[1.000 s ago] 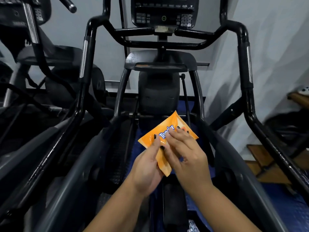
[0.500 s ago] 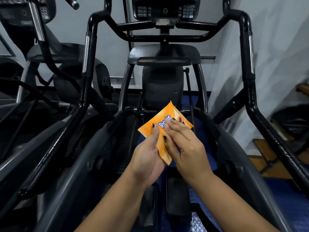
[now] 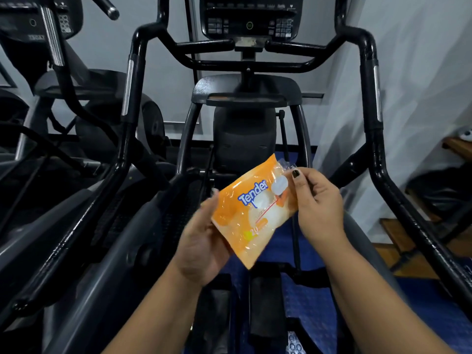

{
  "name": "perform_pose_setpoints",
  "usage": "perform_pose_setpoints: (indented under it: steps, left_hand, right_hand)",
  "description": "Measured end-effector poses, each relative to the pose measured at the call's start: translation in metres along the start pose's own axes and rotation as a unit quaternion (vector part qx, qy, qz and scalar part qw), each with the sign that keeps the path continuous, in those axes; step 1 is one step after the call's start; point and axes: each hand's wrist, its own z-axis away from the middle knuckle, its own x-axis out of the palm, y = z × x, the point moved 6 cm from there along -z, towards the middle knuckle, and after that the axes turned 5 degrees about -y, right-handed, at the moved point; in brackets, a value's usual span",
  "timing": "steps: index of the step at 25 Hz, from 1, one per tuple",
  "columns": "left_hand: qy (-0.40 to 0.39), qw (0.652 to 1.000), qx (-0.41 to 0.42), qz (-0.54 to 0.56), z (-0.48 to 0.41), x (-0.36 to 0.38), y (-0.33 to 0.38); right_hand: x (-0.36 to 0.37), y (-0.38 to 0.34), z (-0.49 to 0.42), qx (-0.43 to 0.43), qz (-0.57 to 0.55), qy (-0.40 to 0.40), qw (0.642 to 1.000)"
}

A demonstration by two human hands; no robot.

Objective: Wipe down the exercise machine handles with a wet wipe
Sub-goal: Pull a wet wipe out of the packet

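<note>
— Where is the wipe pack?

— Straight below the console, well down from it, held up in front of the machine's dark middle column. It is orange, tilted, with blue lettering facing up.

— What is the left hand doing?

— It holds the pack by its lower left edge. The palm is against that side and the fingers curl round behind, mostly hidden by the pack.

— And the right hand?

— It is at the pack's upper right corner, below the console and a little right of it. Thumb and forefinger pinch a clear flap that is lifted off the front of the pack. The other fingers are curled in loosely. A white patch shows on the pack just beside the lifted flap.

— So the hands are apart?

— Yes, one on each side of the pack, not touching each other.

— And the handles?

— The left handle and right handle stand on either side of the console, black with a silver strip each. Neither hand touches them.
</note>
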Motion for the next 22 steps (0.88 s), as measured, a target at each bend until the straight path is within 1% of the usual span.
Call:
perform_pose_setpoints:
  steps: [2,4,6,7,9,11,13,15,18,22]
  left_hand:
    - [-0.036,0.999,-0.011,-0.039,-0.006,-0.006,0.011]
    - [-0.048,0.992,-0.043,-0.113,-0.012,-0.01,0.013]
    - [-0.03,0.977,-0.066,-0.201,-0.015,-0.004,0.006]
    - [-0.011,0.971,-0.064,-0.231,-0.017,0.001,0.001]
    - [0.043,0.965,-0.047,-0.254,-0.019,0.008,-0.004]
    - [0.096,0.97,-0.024,-0.22,-0.021,0.007,-0.004]
    - [0.14,0.975,-0.01,-0.175,-0.023,0.0,0.0]
    - [0.161,0.978,-0.007,-0.131,-0.025,-0.005,0.002]
    - [0.172,0.982,-0.007,-0.084,-0.028,-0.005,0.004]
    - [0.17,0.984,0.008,-0.054,-0.026,-0.005,0.003]
  right_hand:
    - [0.0,-0.009,-0.003,-0.006,-0.017,-0.046,0.999]
    - [0.004,-0.022,-0.006,-0.041,0.006,-0.103,0.994]
    - [0.014,-0.036,-0.004,-0.091,0.054,-0.139,0.985]
    - [0.021,-0.039,-0.001,-0.107,0.072,-0.149,0.98]
    - [0.028,-0.04,0.003,-0.11,0.085,-0.148,0.979]
    - [0.021,-0.039,0.003,-0.112,0.112,-0.095,0.983]
    - [0.013,-0.039,0.011,-0.138,0.171,-0.048,0.974]
    - [0.019,-0.036,0.024,-0.157,0.217,-0.047,0.962]
    - [0.035,-0.028,0.038,-0.141,0.256,-0.068,0.954]
    - [0.039,-0.028,0.037,-0.12,0.341,-0.041,0.932]
